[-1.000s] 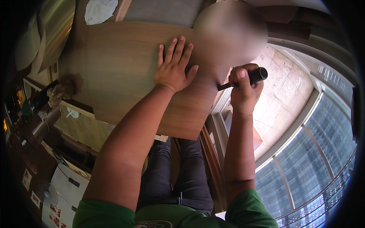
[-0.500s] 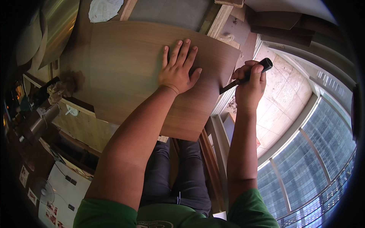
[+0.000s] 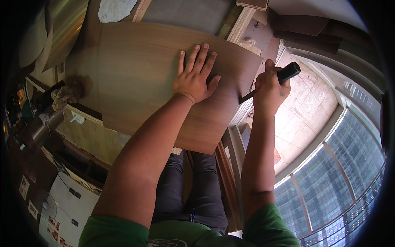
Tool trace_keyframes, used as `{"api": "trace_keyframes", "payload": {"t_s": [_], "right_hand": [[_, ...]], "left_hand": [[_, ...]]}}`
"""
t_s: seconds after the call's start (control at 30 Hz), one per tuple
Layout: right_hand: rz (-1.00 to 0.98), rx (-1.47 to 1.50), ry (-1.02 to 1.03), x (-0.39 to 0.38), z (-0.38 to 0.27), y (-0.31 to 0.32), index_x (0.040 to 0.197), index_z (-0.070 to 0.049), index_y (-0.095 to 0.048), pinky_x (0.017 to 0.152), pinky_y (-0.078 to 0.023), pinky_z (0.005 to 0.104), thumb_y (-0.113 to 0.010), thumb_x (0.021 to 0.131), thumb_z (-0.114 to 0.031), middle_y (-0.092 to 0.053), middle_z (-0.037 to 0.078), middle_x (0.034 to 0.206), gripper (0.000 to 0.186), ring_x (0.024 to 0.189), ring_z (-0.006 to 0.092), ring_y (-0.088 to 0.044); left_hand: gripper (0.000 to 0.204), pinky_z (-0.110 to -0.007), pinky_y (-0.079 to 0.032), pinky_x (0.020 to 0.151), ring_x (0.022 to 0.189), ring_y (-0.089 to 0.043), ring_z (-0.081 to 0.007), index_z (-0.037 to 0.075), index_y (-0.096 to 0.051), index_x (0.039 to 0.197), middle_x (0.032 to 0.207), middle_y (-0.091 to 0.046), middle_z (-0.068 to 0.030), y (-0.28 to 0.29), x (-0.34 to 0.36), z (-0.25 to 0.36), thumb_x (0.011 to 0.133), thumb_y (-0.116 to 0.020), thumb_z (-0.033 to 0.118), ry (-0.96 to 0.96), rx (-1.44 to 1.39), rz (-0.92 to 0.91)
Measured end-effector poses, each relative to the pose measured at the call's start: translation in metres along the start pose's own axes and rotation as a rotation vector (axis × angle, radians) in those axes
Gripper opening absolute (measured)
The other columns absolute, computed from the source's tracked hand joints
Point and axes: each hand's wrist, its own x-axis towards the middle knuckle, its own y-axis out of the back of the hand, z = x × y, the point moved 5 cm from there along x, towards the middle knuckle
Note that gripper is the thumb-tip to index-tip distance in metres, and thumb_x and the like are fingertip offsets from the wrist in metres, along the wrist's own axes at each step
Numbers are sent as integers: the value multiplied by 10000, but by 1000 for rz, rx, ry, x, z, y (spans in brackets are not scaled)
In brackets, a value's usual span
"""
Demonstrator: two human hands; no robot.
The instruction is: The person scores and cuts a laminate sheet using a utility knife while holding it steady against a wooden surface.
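Note:
A large brown wood-veneer sheet lies across a workbench in front of me. My left hand presses flat on it near its right edge, fingers spread. My right hand is closed around a black-handled tool; its thin dark blade points down-left and meets the right edge of the sheet. The blade tip is partly hidden by the sheet edge.
A pale wooden bench edge and dark boards lie beyond the sheet. A crumpled rag and tools sit at the left. A white cloth lies at the top. Tiled floor and glazed railing are at the right.
The view has shifted and a blurred shape at the top right is gone. My right hand has tilted the tool and moved it slightly up along the sheet's right edge. My left hand stays flat.

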Motion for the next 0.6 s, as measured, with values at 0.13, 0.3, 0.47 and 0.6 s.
{"api": "trace_keyframes", "payload": {"t_s": [0.13,0.3,0.47,0.6], "right_hand": [[38,38,-8,5,-2,2,808,-46,-539,409,-292,247,-714,888,-16,-480,18,555,194,415,84,-395],[31,34,9,9,2,-4,809,-47,-544,405,-303,246,-717,863,-13,-501,28,562,184,415,92,-403],[23,17,-31,15,17,-1,799,-55,-539,400,-311,251,-724,848,-22,-504,36,561,195,411,106,-413],[33,23,-55,19,28,-3,769,-71,-520,401,-317,261,-732,848,-30,-475,24,555,230,411,111,-419]], "left_hand": [[710,-578,-72,1278,1587,-160,-268,198,-370,1588,1715,-205,-72,1,1,2,975,-546,510,0,2,-6],[708,-581,-85,1276,1584,-168,-269,195,-377,1585,1712,-214,-74,2,1,3,972,-550,502,3,-3,-2],[728,-585,-99,1272,1576,-197,-281,196,-372,1590,1708,-230,-75,4,-1,3,957,-572,496,-1,-6,13],[742,-583,-104,1271,1571,-213,-285,201,-363,1595,1706,-237,-73,5,2,3,948,-588,484,-20,-19,43]]}}
